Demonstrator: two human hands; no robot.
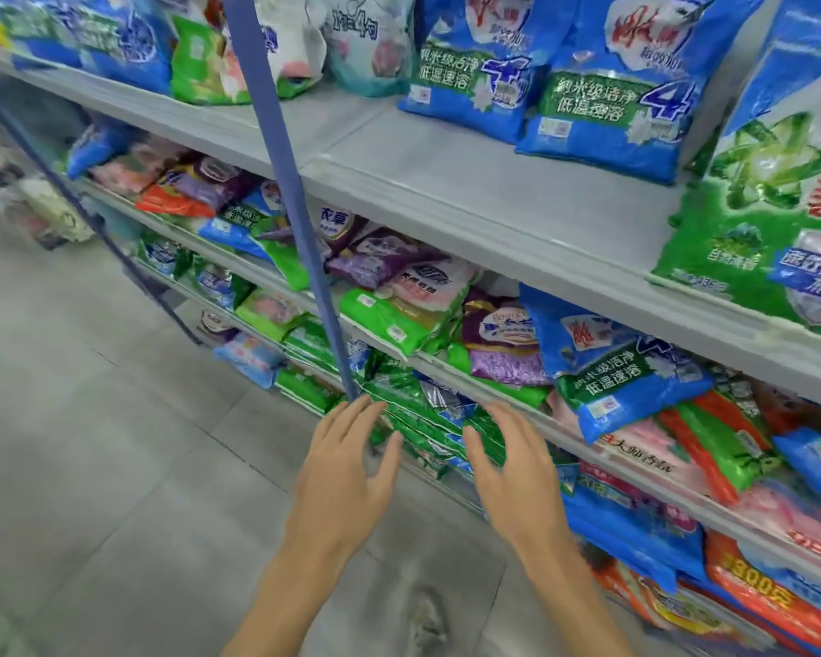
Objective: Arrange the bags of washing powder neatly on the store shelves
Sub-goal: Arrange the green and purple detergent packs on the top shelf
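Flat grey shelves (pixel 446 192) hold crinkly, pillow-shaped bags (pixel 607 87).

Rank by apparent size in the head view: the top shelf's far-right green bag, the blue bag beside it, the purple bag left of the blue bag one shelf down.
Largest: green bag and blue bag, too alike to rank; both are cropped, the green one nearer the camera.
Smallest: purple bag, partly covered.

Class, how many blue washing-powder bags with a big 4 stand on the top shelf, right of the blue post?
2: a blue plastic bag beside the teal bag, a second blue bag right of it. Others may be hidden behind.
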